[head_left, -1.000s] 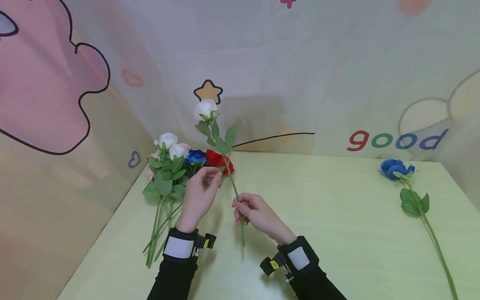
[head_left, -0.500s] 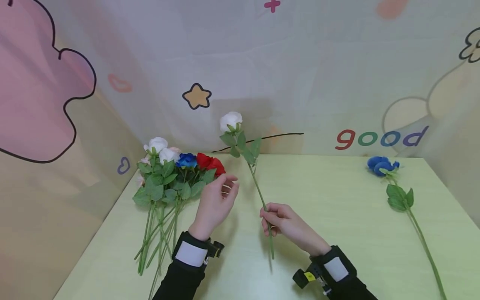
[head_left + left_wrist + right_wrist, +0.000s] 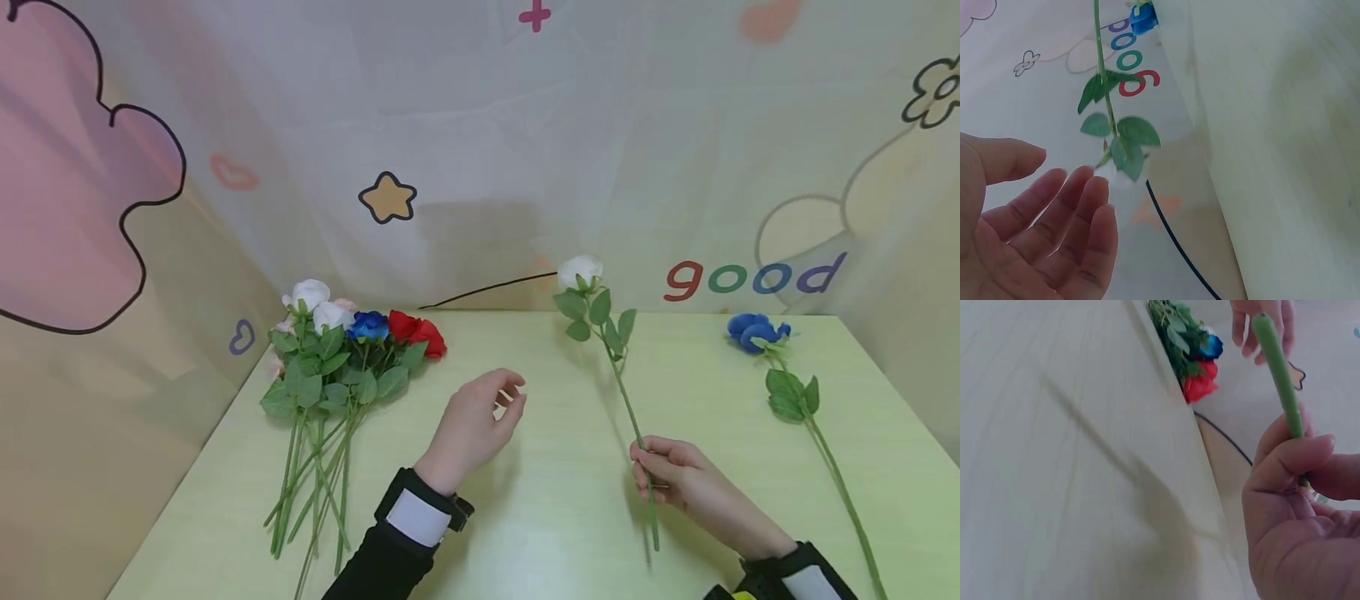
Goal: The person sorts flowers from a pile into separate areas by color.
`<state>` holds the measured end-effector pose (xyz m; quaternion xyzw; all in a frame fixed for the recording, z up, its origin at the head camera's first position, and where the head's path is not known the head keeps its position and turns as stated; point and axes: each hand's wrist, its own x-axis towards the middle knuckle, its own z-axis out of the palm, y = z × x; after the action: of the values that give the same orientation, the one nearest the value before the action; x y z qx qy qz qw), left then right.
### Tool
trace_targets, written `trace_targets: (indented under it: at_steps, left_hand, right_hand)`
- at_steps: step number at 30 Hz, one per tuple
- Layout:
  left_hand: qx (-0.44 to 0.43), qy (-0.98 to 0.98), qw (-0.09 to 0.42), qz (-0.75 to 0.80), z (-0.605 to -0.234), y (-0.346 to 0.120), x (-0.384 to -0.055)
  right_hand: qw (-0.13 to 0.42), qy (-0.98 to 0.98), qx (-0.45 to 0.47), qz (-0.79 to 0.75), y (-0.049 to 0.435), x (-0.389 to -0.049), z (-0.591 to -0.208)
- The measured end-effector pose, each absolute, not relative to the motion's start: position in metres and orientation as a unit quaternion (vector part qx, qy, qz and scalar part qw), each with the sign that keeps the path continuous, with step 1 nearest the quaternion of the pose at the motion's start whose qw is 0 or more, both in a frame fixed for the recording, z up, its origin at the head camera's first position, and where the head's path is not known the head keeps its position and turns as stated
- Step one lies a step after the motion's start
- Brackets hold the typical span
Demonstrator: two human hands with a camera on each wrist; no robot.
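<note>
My right hand (image 3: 686,479) pinches the lower stem of a white rose (image 3: 580,272), which leans a little left above the table. In the right wrist view, the green stem (image 3: 1282,375) passes between thumb and fingers, its cut end pointing up. My left hand (image 3: 476,421) hovers left of it, fingers loosely bent and holding nothing; the left wrist view shows the palm (image 3: 1041,250) bare. On the table's left lies a bunch of roses with white, pink, blue (image 3: 368,325) and red (image 3: 426,335) heads. A single blue rose (image 3: 757,333) lies apart at the right.
The pale green table (image 3: 555,533) meets a printed cloth backdrop (image 3: 480,125) at its far edge. Another cloth wall (image 3: 150,400) rises along the left side. Stems of the bunch (image 3: 315,492) cross one another toward the front.
My right hand has carried the white rose rightward, away from the bunch and closer to the single blue rose. My left hand has drawn off the bunch to the right. The head view has shifted slightly.
</note>
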<state>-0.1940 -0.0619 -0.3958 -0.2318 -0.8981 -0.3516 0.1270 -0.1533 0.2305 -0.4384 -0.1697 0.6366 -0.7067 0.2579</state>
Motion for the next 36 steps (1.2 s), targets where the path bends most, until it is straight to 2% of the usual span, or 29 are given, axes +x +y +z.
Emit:
trace_targets:
  at_steps: [9, 18, 26, 36]
  left_hand:
    - [-0.236, -0.905, 0.106, -0.339, -0.401, -0.06, -0.192]
    - [-0.231, -0.909, 0.093, -0.334, -0.404, -0.059, -0.189]
    - [-0.233, -0.911, 0.1, -0.324, -0.406, -0.061, -0.188]
    - [-0.237, -0.909, 0.089, -0.33, -0.408, -0.06, -0.188]
  right_hand:
    - [0.252, 0.689, -0.103, -0.671, 0.288, -0.154, -0.439]
    - [0.229, 0.824, -0.045, -0.516, 0.304, -0.157, -0.434]
    - [0.264, 0.861, -0.046, -0.431, 0.323, -0.151, -0.427]
    - [0.17, 0.942, -0.028, -0.286, 0.319, -0.155, -0.427]
